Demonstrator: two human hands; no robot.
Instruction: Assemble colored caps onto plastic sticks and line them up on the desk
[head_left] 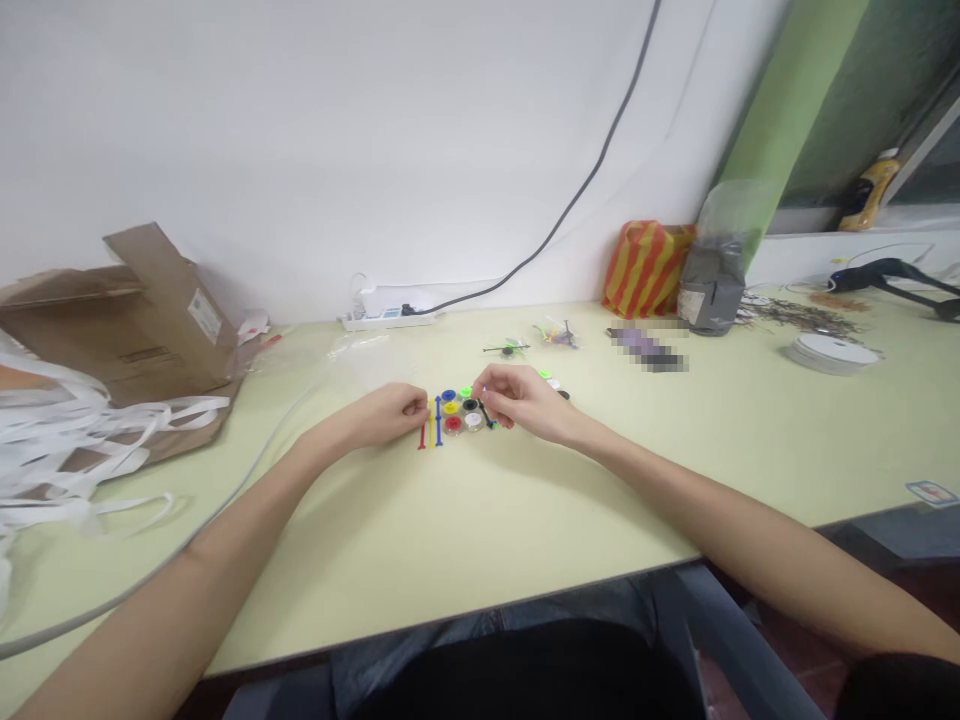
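My left hand (391, 414) is closed, its curled fingertips at the upper ends of a red arrow strip (422, 436) and a yellow arrow strip (431, 432). A blue arrow strip (439, 422) lies just right of them. Round discs sit in a small group between my hands: blue (448, 396), yellow (450, 408), red (453, 425), black (470, 405) and white (472, 421). My right hand (521, 402) is pinched closed above the group's right side, near a black arrow strip (487, 414). What either pinch holds is hidden.
Bagged small parts (559, 334) and a green-and-black spinner (510, 349) lie behind my hands. A cardboard box (142, 320) and white straps (67, 450) crowd the left. A power strip (386, 318), striped bag (645, 270) and white reel (832, 352) stand farther back.
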